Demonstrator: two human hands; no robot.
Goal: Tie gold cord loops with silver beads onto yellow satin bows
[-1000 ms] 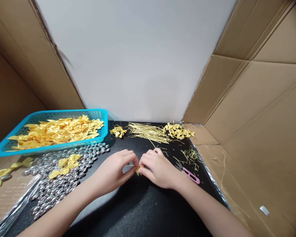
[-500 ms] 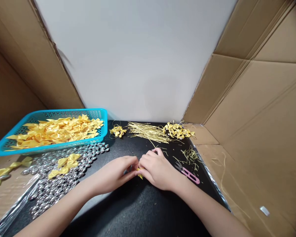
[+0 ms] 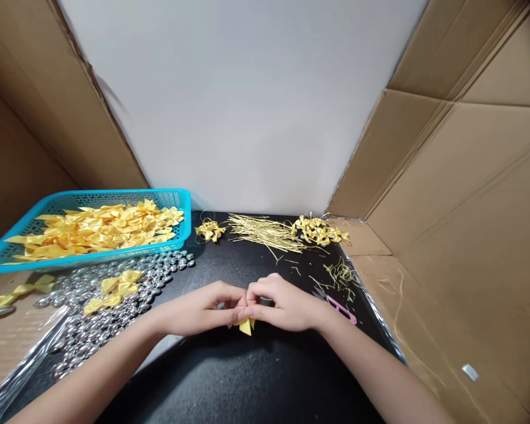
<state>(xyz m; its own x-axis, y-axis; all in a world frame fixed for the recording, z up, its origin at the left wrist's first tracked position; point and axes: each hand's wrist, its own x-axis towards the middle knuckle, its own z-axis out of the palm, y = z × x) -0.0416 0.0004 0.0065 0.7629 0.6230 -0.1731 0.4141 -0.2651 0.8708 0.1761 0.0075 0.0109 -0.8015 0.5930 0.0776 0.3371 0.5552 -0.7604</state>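
Note:
Above the middle of the black work surface (image 3: 229,377), my two hands meet around a yellow ribbon bow (image 3: 246,326). The fingers of my left hand (image 3: 209,307) pinch it from the left, and my right hand (image 3: 280,303) pinches it from the right with thumb and fingertips. Its ribbon tails hang below the fingertips, while the upper part is hidden by them. Whether a cord or bead is also between the fingers, I cannot tell. Behind my hands lies a pile of cut gold cords (image 3: 267,232).
At the left stands a turquoise basket (image 3: 188,229) of yellow bows. Silver beads (image 3: 95,330) spread before it, some loose bows (image 3: 119,285) on top. Finished-looking bows with cords (image 3: 320,231) lie at the back right, near cord scraps (image 3: 342,275) and pink snips (image 3: 344,312). Cardboard walls (image 3: 477,206) flank the surface.
My fingertips have drawn together on the bow, and more of its tails shows below them. My right hand's raised fingers have curled in. The view has shifted slightly.

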